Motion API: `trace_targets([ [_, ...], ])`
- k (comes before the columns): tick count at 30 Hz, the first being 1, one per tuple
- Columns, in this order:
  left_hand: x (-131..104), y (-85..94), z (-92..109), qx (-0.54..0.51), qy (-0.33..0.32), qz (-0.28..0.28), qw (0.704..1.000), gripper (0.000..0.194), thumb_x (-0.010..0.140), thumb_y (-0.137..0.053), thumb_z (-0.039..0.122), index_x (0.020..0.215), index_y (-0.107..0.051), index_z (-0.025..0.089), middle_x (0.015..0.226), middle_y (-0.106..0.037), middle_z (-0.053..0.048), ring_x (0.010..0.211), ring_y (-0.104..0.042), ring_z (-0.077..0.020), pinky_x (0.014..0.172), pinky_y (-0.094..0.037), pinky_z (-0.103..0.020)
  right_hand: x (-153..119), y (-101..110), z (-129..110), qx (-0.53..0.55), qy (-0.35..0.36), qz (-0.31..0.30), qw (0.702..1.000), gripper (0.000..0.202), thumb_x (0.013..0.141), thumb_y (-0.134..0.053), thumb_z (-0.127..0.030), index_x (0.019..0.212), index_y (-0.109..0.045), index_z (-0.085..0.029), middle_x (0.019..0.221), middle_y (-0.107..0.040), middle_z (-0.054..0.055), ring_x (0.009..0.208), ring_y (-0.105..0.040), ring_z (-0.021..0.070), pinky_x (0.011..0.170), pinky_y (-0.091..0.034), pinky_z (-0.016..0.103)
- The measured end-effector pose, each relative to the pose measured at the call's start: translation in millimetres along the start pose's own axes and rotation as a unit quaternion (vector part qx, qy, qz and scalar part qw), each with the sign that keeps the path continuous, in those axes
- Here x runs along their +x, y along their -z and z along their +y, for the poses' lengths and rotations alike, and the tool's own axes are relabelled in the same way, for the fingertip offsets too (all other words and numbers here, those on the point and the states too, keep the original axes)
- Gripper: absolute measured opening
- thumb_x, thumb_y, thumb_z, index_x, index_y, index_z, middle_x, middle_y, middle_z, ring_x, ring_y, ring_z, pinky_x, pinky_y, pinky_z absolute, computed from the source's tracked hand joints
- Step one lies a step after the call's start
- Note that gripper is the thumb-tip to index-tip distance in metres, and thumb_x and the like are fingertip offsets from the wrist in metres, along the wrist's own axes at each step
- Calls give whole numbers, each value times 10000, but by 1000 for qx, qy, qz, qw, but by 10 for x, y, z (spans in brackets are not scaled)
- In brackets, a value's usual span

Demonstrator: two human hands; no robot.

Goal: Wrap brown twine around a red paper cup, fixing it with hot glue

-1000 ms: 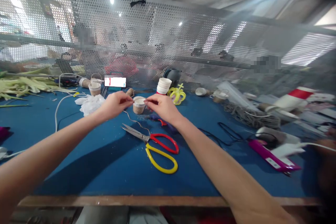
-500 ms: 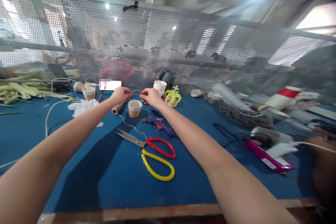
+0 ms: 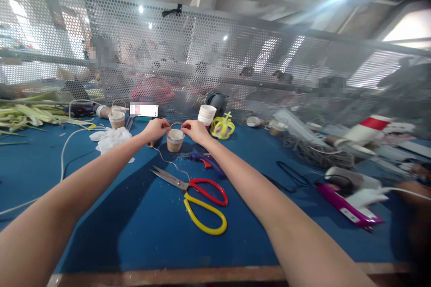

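A small twine-wrapped cup [image 3: 174, 142] with a pale rim stands upright between my hands. A thin loop of twine [image 3: 175, 123] arches just behind its rim. My left hand [image 3: 158, 129] pinches one end of the loop at the rim's left side. On the right side, the fingers of my right hand [image 3: 195, 131] are closed on the other end. A roll of twine is mostly hidden under my left hand, and a strand [image 3: 168, 161] runs from it toward the scissors [image 3: 188, 186], which have one red and one yellow handle. Partly behind my right forearm lies a blue glue gun [image 3: 205, 158].
Stacked white cups [image 3: 206, 114] and a yellow crown-shaped piece [image 3: 222, 126] stand behind my right hand. To the left are another cup [image 3: 117, 119], white plastic [image 3: 112, 139] and pale husks [image 3: 30, 114]. A purple power strip [image 3: 348, 204] and grey cord [image 3: 319, 152] lie right.
My hands have brought the twine loop down closer to the cup, so its ends now meet the rim's two sides. The view has shifted slightly; scissors and glue gun stay put.
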State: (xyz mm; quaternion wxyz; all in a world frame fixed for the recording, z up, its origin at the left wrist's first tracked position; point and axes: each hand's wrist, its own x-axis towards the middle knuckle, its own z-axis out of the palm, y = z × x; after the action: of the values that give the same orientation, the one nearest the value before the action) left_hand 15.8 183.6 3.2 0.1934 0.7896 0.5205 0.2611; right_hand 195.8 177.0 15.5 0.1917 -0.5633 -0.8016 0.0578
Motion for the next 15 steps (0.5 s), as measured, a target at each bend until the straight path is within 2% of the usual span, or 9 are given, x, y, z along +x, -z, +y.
trace_targets([
  [7,12,-20,13,-2,13,-9,1000,295,834,-495,288,1100,-513,160,1115,-543,-79,926,-560,-202,768,-478,-402,-21,-3,8,-17,0,-18,1000,253,853,-487,-286,1053,-533,-138,1035,-568,64,870,-573,164,737,-482,361],
  [15,-10,-12,16,-33,49,-54,997,301,834,-496,287,1106,-508,158,1114,-543,-81,923,-562,-201,763,-480,-402,-11,-3,-54,-42,-3,-15,999,269,853,-486,-287,1080,-522,-147,1073,-553,71,903,-563,175,760,-473,376],
])
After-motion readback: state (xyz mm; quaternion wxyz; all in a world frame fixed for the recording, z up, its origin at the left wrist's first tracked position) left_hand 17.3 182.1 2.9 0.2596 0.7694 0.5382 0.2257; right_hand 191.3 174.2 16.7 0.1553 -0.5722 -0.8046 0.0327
